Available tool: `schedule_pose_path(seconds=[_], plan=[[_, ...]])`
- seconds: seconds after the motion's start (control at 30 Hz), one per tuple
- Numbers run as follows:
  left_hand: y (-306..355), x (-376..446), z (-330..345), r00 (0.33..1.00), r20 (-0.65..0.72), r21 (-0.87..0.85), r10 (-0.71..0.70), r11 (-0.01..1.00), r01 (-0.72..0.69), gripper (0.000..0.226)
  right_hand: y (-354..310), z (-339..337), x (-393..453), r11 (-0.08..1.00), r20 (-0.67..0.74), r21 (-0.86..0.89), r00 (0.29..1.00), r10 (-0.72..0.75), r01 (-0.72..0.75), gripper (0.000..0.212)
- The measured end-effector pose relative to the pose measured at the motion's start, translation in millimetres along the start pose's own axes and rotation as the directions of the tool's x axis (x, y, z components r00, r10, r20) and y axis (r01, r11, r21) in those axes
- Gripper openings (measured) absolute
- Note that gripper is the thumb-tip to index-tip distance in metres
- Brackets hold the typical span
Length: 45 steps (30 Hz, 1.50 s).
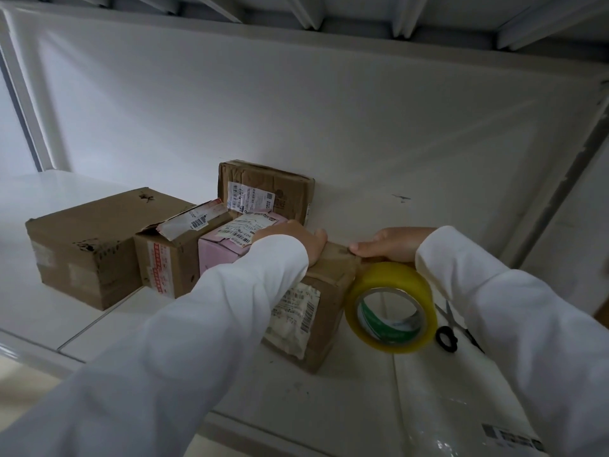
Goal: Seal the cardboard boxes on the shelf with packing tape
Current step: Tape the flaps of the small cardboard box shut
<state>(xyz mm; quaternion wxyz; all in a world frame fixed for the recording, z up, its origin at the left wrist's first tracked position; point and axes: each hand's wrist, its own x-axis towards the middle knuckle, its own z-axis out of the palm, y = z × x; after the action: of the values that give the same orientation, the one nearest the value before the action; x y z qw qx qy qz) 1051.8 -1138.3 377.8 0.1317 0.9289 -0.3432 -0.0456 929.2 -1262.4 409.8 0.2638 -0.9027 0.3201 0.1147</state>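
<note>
Taping the front box (pixel 324 291) on the shelf (pixel 99 324)

Left hand (pixel 293 240) flat on top, steadying; right hand (pixel 390 245) gripping tape roll (pixel 392 308), thumb pressing tape end down; 4 boxes waiting behind.

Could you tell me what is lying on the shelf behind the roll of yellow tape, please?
Black-handled scissors lie behind the tape roll. One handle loop and part of the blades show; the right sleeve covers the rest.

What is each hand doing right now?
Left hand: open, resting flat on the brown cardboard box.
Right hand: holding the yellow roll of packing tape against that box.
</note>
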Motion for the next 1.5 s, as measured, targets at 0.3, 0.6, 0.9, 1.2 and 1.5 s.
schedule_pose_path(seconds=[0.3,0.6,0.9,1.2,1.5], plan=[[-0.5,-0.6,-0.2,1.0,-0.001,-0.005,0.009,1.0,-0.009,0.066,-4.3,-3.4,-3.0,0.995,0.015,0.013,0.995,-0.099,0.099,0.071],[-0.5,1.9,0.5,1.0,0.021,-0.003,0.011,1.0,-0.011,0.067,14.7,5.4,-1.0,0.985,0.087,0.095,0.985,-0.15,0.142,0.066],[-0.8,3.6,1.6,1.0,0.014,-0.005,0.02,1.0,-0.02,0.066,12.0,-7.0,-10.2,0.975,0.098,0.117,0.975,-0.201,0.19,0.023],[-0.4,6.7,3.4,1.0,0.003,0.003,0.021,1.0,-0.021,0.068,-7.5,-8.9,-16.4,0.963,0.043,-0.032,0.962,-0.268,0.269,0.045],[-1.7,6.9,4.9,1.0,-0.008,-0.008,0.015,1.0,-0.015,0.065,-14.5,13.2,0.0,0.973,0.053,0.068,0.973,-0.225,0.221,0.042]])
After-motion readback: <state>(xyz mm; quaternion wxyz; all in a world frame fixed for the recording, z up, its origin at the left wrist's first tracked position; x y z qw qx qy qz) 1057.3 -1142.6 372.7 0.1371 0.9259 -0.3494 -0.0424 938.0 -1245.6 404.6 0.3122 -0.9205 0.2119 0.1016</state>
